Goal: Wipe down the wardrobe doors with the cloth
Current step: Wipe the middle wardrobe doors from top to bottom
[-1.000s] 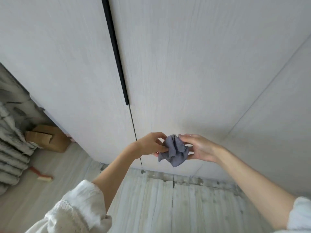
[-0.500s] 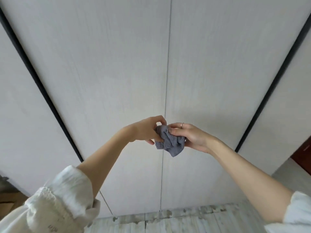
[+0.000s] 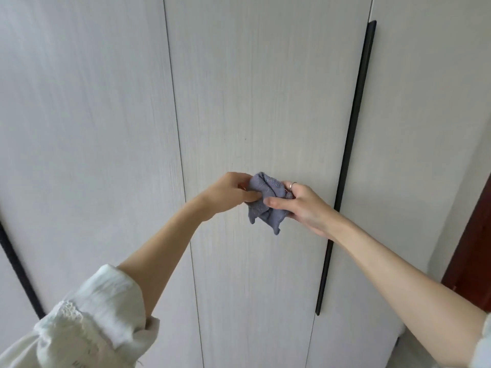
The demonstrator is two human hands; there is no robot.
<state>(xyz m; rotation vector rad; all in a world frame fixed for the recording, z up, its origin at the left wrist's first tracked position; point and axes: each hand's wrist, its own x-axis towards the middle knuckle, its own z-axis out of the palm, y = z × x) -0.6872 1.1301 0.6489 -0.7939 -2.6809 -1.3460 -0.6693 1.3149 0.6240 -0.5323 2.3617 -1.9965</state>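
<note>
Both hands are gripping the cloth (image 3: 265,200) betw. them: left hand (image 3: 228,193) pinching one side, right hand (image 3: 300,205) clutching the other, in front of the wardrobe doors (image 3: 252,102). Wiping prob. not begun; all doors remaining.

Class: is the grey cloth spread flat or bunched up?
Bunched up: the cloth hangs crumpled, gripped between left hand and right hand.

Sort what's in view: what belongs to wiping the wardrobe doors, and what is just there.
For the job:
cloth, bunched, held by both hands
left hand
right hand
wardrobe doors

Just there:
black handle strip on the door edge
dark red door frame at right
</note>
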